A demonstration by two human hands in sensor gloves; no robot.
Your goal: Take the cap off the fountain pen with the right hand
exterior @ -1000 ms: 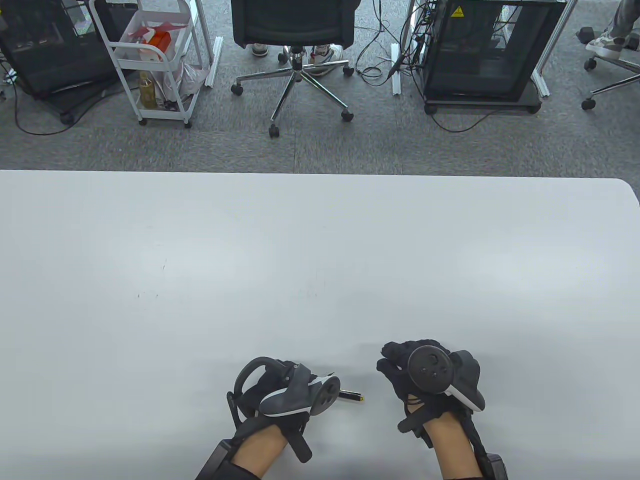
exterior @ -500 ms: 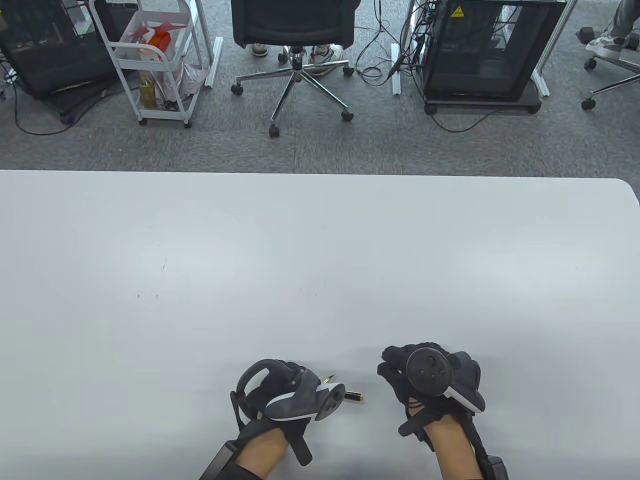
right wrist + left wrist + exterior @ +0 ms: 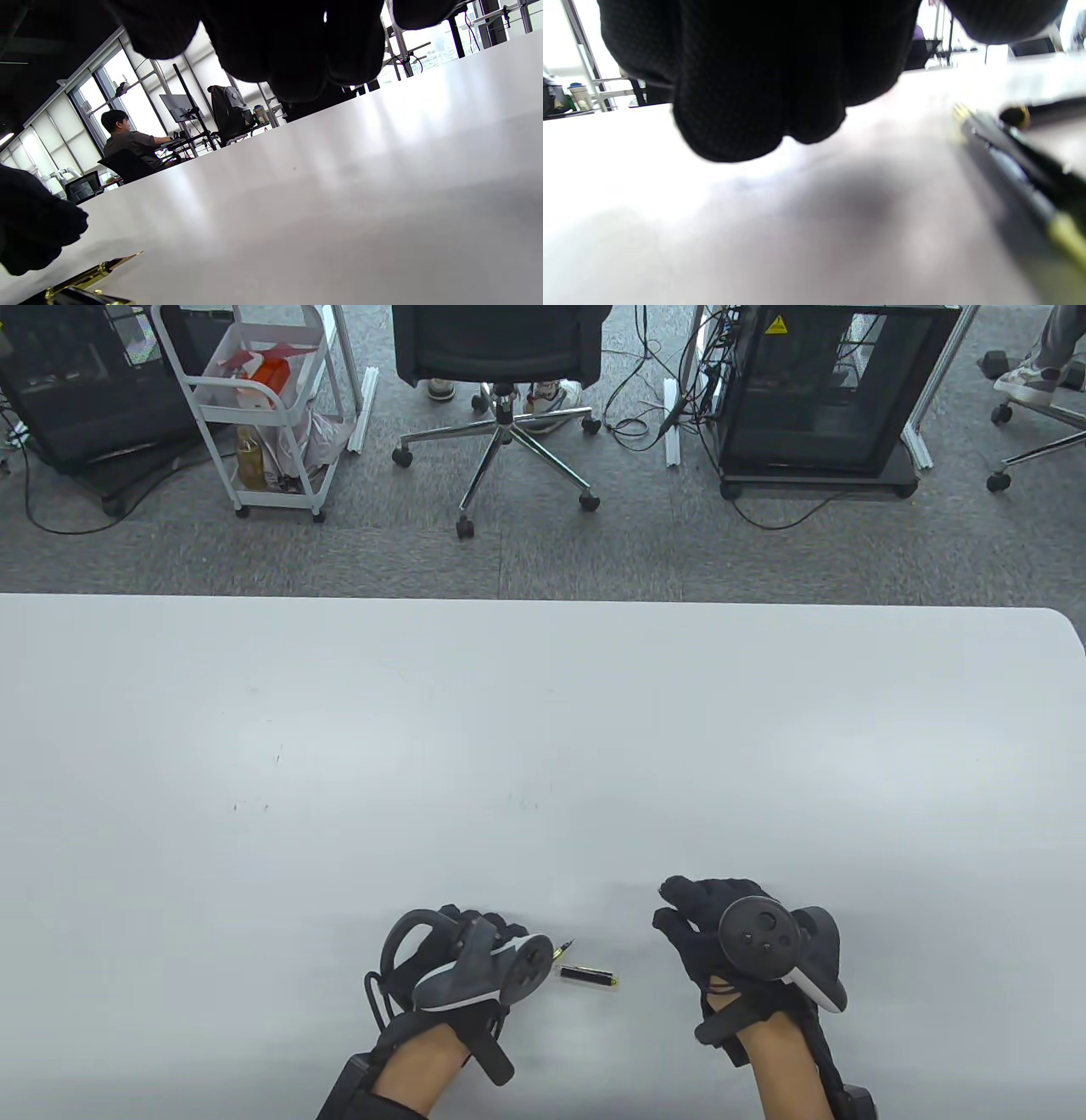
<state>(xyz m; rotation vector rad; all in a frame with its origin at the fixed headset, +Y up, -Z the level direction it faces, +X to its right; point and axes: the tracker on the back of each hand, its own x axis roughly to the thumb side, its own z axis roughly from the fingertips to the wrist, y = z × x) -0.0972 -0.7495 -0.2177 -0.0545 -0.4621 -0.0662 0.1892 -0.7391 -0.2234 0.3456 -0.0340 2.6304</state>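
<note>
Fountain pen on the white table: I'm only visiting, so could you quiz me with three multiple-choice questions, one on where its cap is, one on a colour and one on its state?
1. Where is the short black fountain pen cap?
A. On the white table, between the hands
B. In the right hand
C. On the office chair

2. What colour is the pointed metal nib?
A. Silver
B. Gold
C. Red

3. What state is the slim black fountain pen in?
A. Capped
B. Uncapped
C. Snapped in two

Answers:
1. A: it lies on the tabletop, apart from the gloved left hand and the gloved right hand.
2. B: the right wrist view shows it gold.
3. B: the nib is bare and the cap lies separately.
</note>
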